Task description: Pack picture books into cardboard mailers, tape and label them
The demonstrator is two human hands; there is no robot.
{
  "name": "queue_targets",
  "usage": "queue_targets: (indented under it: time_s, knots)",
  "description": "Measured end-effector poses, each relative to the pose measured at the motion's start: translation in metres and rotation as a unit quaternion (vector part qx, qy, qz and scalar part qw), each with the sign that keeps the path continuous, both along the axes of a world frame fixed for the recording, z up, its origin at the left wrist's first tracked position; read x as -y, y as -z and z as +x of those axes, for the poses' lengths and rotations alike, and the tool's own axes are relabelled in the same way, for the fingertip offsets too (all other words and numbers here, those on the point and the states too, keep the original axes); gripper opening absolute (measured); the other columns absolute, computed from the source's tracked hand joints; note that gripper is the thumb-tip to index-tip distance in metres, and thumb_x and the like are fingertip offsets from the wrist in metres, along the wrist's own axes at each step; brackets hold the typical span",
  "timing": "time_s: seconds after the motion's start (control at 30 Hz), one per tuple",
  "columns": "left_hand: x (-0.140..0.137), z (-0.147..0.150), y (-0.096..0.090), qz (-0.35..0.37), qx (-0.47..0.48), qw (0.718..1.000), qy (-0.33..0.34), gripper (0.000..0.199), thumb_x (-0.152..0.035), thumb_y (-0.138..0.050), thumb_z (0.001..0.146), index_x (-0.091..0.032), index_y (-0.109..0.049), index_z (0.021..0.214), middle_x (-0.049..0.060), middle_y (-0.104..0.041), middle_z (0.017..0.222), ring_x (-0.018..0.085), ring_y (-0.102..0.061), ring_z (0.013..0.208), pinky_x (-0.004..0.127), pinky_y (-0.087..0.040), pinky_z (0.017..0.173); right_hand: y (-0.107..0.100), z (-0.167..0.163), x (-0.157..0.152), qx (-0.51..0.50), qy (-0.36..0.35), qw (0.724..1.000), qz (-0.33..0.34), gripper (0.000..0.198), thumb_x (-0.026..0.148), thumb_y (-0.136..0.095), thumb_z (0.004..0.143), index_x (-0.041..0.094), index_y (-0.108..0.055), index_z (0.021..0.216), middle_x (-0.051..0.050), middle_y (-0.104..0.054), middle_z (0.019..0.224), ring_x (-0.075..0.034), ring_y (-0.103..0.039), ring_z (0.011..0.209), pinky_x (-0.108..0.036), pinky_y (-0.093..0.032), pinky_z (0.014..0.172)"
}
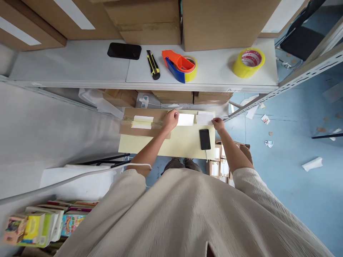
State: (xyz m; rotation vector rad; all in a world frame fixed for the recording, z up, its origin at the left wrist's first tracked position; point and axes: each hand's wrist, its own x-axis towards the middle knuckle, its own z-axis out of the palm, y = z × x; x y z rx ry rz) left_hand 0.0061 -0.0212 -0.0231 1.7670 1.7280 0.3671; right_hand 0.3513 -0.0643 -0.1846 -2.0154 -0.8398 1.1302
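Note:
My left hand (170, 120) has its fingers closed in a pinch at the left edge of a blank white label (185, 120). Beneath that wrist lies a flat brown cardboard box (125, 128), taped along its middle, with a white label (142, 122) under the tape. At the table's right end, my right hand (218, 124) pinches the right edge of another white paper label (205, 118). A black phone (205, 139) with a white cable rests on the pale yellow table (144, 145), just below the right-hand paper.
On the grey shelf (88, 67) are another phone (124, 51), a utility knife (153, 65), an orange-blue tape dispenser (178, 66) and a yellow tape roll (248, 63). Large cartons (230, 21) stand behind. Small boxes (215, 168) sit below right; books (40, 226) lower left.

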Motion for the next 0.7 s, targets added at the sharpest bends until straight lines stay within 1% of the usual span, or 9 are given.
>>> queue_targets:
  time_s: [0.07,0.13,0.23,0.3,0.4,0.5,0.57,0.63,0.7]
  knots:
    - [0.001,-0.001,-0.001,0.000,0.006,1.000,-0.004,0.026,-0.017,-0.056,0.107,-0.024,-0.080,0.111,0.008,-0.084,0.118,0.026,-0.074,0.110,0.036,-0.054,0.102,-0.001,-0.001,-0.008,-0.009,0.023,1.000,0.001,0.024,0.045,-0.074,0.078,0.025,-0.064,0.086,-0.003,-0.069,0.077,-0.025,-0.067,0.083,-0.042,-0.063,0.082]
    - [0.003,-0.003,-0.002,-0.001,0.013,1.000,-0.007,0.025,-0.018,-0.056,0.107,-0.024,-0.080,0.111,0.007,-0.083,0.116,0.025,-0.073,0.108,0.034,-0.055,0.100,-0.002,-0.004,-0.012,0.018,0.030,0.999,0.001,0.023,0.044,-0.073,0.080,0.024,-0.068,0.089,-0.006,-0.074,0.083,-0.027,-0.070,0.087,-0.044,-0.063,0.086]
    - [0.005,-0.010,-0.001,-0.007,0.037,0.999,-0.017,0.023,-0.022,-0.058,0.107,-0.022,-0.080,0.112,0.007,-0.083,0.111,0.023,-0.073,0.101,0.033,-0.055,0.095,-0.008,-0.014,-0.014,0.091,0.025,0.995,0.009,0.024,0.043,-0.072,0.082,0.023,-0.073,0.096,-0.014,-0.081,0.107,-0.031,-0.074,0.101,-0.051,-0.062,0.102]
    - [0.007,-0.017,-0.001,-0.015,0.060,0.998,-0.029,0.020,-0.024,-0.059,0.107,-0.022,-0.079,0.111,0.006,-0.082,0.106,0.022,-0.072,0.096,0.032,-0.056,0.091,-0.019,-0.027,-0.013,0.083,0.008,0.996,0.029,0.025,0.044,-0.071,0.084,0.023,-0.074,0.098,-0.017,-0.082,0.118,-0.031,-0.075,0.105,-0.052,-0.060,0.107]
    - [0.011,-0.033,-0.004,-0.016,0.103,0.993,-0.058,0.015,-0.027,-0.064,0.105,-0.023,-0.078,0.107,0.004,-0.080,0.102,0.022,-0.072,0.094,0.031,-0.055,0.088,-0.049,-0.060,-0.013,-0.052,-0.056,0.995,0.058,0.036,0.058,-0.073,0.088,0.024,-0.074,0.096,-0.012,-0.082,0.106,-0.027,-0.076,0.100,-0.045,-0.062,0.098]
    - [0.014,-0.056,-0.013,0.005,0.153,0.985,-0.083,0.012,-0.032,-0.070,0.101,-0.023,-0.077,0.104,0.003,-0.080,0.101,0.022,-0.072,0.094,0.033,-0.056,0.089,-0.088,-0.102,-0.013,-0.185,-0.150,0.967,0.089,0.056,0.080,-0.076,0.086,0.025,-0.076,0.096,-0.008,-0.082,0.101,-0.023,-0.075,0.096,-0.038,-0.061,0.091]
    - [0.015,-0.073,-0.020,0.024,0.186,0.978,-0.095,0.014,-0.036,-0.074,0.097,-0.023,-0.076,0.101,0.004,-0.080,0.099,0.023,-0.072,0.093,0.034,-0.056,0.089,-0.113,-0.129,-0.013,-0.224,-0.188,0.952,0.094,0.064,0.088,-0.081,0.080,0.026,-0.075,0.092,-0.005,-0.080,0.096,-0.021,-0.074,0.092,-0.035,-0.060,0.088]
    - [0.017,-0.090,-0.028,0.038,0.222,0.968,-0.106,0.019,-0.040,-0.079,0.094,-0.023,-0.075,0.099,0.004,-0.080,0.096,0.024,-0.072,0.093,0.034,-0.057,0.087,-0.133,-0.154,-0.014,-0.231,-0.218,0.942,0.110,0.065,0.087,-0.089,0.073,0.026,-0.072,0.085,-0.001,-0.074,0.084,-0.019,-0.069,0.084,-0.033,-0.059,0.084]
    - [0.018,-0.108,-0.034,0.043,0.269,0.954,-0.122,0.025,-0.044,-0.083,0.091,-0.023,-0.075,0.100,0.004,-0.080,0.096,0.023,-0.073,0.093,0.034,-0.057,0.085,-0.148,-0.177,-0.016,-0.227,-0.239,0.935,0.134,0.065,0.084,-0.094,0.068,0.027,-0.066,0.076,0.003,-0.064,0.072,-0.017,-0.061,0.074,-0.032,-0.057,0.079]
